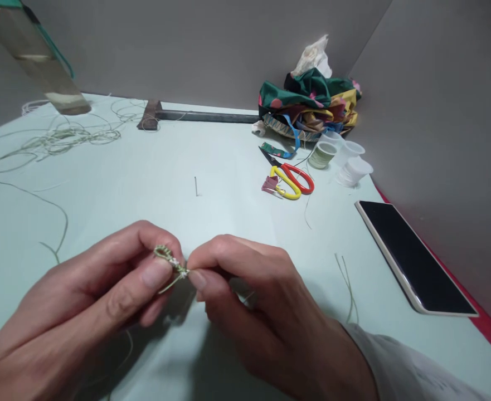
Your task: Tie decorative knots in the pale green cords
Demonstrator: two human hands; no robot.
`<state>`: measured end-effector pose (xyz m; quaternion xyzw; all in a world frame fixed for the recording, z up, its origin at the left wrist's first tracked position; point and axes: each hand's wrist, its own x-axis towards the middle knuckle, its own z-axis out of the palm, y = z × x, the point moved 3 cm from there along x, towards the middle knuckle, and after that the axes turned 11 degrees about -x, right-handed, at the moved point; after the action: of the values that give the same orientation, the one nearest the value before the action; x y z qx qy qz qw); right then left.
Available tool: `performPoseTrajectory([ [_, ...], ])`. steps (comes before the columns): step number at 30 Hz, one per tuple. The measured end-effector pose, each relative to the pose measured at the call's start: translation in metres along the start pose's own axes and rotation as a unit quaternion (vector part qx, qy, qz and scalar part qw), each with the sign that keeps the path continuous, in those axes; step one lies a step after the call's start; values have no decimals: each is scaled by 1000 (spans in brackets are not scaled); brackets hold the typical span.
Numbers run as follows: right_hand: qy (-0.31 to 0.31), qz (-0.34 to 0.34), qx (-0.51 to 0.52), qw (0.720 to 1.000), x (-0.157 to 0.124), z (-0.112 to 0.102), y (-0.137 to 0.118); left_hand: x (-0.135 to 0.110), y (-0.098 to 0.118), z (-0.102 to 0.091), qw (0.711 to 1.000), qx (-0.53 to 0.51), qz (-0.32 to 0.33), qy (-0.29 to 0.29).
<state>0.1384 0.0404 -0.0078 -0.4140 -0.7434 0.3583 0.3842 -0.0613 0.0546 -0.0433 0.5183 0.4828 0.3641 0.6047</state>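
**Both hands pinch a knotted cord**

The knotted cord is a small, pale green loop with a whitish, tightly worked section, held in the air between the hands, above the pale green tabletop. A loose end trails down from it. The left hand pinches the loop between thumb and curled forefinger, while the right hand closes on the end nearest it, its thumb and forefinger meeting at the knot. Holding it from both sides this closely probably keeps the small work taut and steady, with the fingertips right at the knot.

Just behind the knotted cord, a pin stands upright on the table. Farther back and to the right lie scissors with red and yellow handles, and beyond them are small plastic spools, one wound with green cord. A fabric heap sits behind these, against the wall. They seem set aside to leave the space before the hands open. To the right, a phone lies face up near the table's edge, and two short cord ends lie nearby. Far to the left, a long tangle of cord spreads loosely, well away from the fingers.
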Motion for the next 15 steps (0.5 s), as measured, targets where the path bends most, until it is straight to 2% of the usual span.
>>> performPoseTrajectory([
  [3, -2, 3, 26, 1000, 1, 1, 1, 1, 2, -1, 999, 12, 27, 34],
  [9, -1, 15, -4, 1000, 2, 0, 2, 1, 4, 2, 998, 27, 39, 39],
  [15, 11, -8, -12, 1000, 1, 0, 3, 0, 2, 2, 998, 34, 24, 45],
])
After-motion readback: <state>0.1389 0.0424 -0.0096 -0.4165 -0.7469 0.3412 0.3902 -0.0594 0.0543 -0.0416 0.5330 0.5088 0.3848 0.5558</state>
